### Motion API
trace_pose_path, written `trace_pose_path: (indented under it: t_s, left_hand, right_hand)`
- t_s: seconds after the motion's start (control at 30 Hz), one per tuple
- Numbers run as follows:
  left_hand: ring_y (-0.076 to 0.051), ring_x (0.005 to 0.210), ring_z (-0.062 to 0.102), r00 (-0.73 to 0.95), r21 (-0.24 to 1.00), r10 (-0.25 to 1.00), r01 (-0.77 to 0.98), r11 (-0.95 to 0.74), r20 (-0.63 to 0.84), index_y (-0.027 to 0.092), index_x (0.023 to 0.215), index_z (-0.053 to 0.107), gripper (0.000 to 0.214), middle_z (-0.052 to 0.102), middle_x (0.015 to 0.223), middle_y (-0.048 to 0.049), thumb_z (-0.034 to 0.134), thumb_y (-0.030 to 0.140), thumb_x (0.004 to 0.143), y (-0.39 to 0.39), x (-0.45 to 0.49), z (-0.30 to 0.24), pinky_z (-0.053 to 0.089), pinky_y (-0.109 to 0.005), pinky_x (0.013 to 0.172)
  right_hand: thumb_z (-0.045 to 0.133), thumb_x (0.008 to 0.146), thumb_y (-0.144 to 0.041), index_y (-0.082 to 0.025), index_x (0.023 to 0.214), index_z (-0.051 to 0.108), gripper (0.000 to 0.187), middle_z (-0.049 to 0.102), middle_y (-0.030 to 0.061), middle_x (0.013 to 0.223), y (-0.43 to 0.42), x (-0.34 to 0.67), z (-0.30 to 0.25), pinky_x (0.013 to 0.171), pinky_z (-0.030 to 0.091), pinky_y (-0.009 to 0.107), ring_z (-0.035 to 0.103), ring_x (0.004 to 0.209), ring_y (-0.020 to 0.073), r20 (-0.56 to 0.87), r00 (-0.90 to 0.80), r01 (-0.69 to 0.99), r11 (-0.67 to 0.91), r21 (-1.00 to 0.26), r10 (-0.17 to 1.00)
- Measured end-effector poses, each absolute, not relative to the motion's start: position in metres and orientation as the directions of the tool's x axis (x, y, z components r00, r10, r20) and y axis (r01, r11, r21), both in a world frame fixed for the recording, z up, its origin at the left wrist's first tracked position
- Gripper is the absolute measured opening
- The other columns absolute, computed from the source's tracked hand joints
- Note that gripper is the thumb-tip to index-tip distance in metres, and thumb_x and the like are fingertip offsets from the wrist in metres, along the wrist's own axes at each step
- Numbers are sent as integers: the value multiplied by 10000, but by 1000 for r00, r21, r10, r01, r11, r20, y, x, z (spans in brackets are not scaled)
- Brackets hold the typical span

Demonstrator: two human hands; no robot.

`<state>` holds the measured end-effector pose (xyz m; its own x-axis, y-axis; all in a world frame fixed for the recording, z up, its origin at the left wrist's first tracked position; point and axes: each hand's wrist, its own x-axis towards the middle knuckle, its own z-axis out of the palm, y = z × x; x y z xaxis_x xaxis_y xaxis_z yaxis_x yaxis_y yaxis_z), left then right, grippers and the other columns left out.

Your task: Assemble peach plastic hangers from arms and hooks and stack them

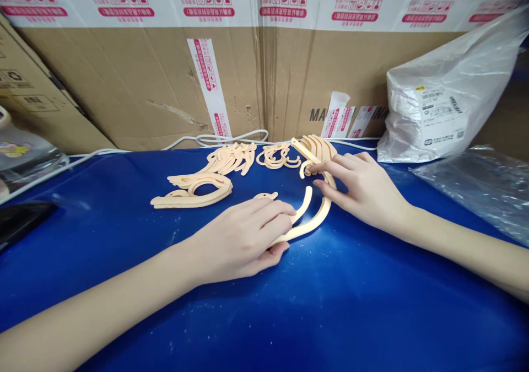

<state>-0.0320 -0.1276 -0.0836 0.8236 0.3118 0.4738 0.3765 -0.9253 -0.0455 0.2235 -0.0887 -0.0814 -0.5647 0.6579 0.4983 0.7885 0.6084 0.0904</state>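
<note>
My left hand (248, 237) is closed around the near end of a curved cream strip (309, 227), which looks like a folding clothes hanger arm. A shorter bent end (306, 200) sticks out beside its fingers; whether it belongs to the same piece, I cannot tell. My right hand (359, 187) pinches at a small cream hook (303, 169), its fingertips near the strip's far part. Left of these lie stacked hanger pieces (194, 198). A small cream piece (266, 195) shows partly behind my left hand.
At the back sit a heap of cream arms (231, 157), a group of hooks (278, 156) and a row of curved arms (319, 147). Cardboard (157, 74) rises behind the blue surface (264, 317). A white bag (430, 96) and clear plastic (479, 184) lie right.
</note>
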Motion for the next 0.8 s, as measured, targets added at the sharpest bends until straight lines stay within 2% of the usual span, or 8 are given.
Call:
trace_pose_path:
  t_s: [0.13, 0.23, 0.37, 0.43, 0.63, 0.7, 0.8]
  left_hand:
    - [-170, 915, 619, 834, 33, 342, 364, -931, 433, 166, 903, 518, 81, 660, 1068, -60, 484, 93, 897, -129, -33, -85, 504, -308, 857]
    - [-175, 960, 607, 827, 90, 369, 367, -926, 425, 159, 959, 512, 135, 648, 1064, -64, 461, 60, 884, -127, -34, -86, 494, -333, 898]
    - [-175, 1068, 559, 765, 220, 489, 437, -872, 418, 166, 1055, 490, 286, 577, 1194, -82, 434, -4, 831, -119, -36, -88, 493, -330, 899]
    - [-174, 1095, 542, 728, 218, 523, 478, -851, 443, 166, 1068, 486, 297, 553, 1221, -85, 429, -17, 841, -116, -37, -90, 482, -334, 910]
    - [-216, 1094, 525, 722, -11, 500, 574, -819, 479, 152, 987, 528, 161, 552, 1224, -99, 458, 38, 898, -113, -39, -90, 469, -363, 887]
    - [-227, 1019, 536, 732, -131, 466, 595, -793, 497, 151, 916, 554, 117, 579, 1150, -98, 471, 68, 910, -114, -39, -88, 471, -358, 823]
    - [-217, 821, 538, 748, -296, 427, 617, -729, 507, 153, 836, 594, 141, 608, 933, -72, 489, 94, 911, -115, -40, -85, 448, -347, 698]
  right_hand:
    - [474, 946, -333, -205, 1126, 621, 266, 677, 86, 995, -89, 223, -82, 796, 370, 370, 601, 898, 235, 480, -582, 776, 626, 85, 656]
    - [483, 942, -329, -198, 1128, 624, 268, 676, 88, 994, -89, 222, -82, 797, 373, 373, 598, 896, 234, 478, -596, 764, 639, 91, 645]
    - [459, 954, -318, -186, 1105, 628, 263, 660, 75, 916, -91, 220, -80, 801, 367, 373, 598, 884, 225, 470, -680, 691, 707, 153, 563]
    - [442, 960, -311, -180, 1106, 630, 272, 642, 64, 872, -93, 219, -80, 806, 364, 375, 593, 842, 212, 454, -730, 643, 738, 205, 510]
    - [451, 954, -296, -160, 1127, 638, 289, 626, 63, 851, -96, 217, -81, 784, 369, 372, 558, 783, 201, 453, -799, 554, 778, 295, 397]
    - [460, 951, -299, -156, 1118, 643, 286, 622, 60, 832, -97, 217, -82, 773, 380, 367, 547, 760, 197, 468, -809, 525, 794, 307, 354]
    - [465, 949, -297, -155, 1106, 644, 277, 613, 51, 808, -98, 216, -82, 771, 393, 368, 539, 727, 188, 467, -824, 493, 811, 314, 321]
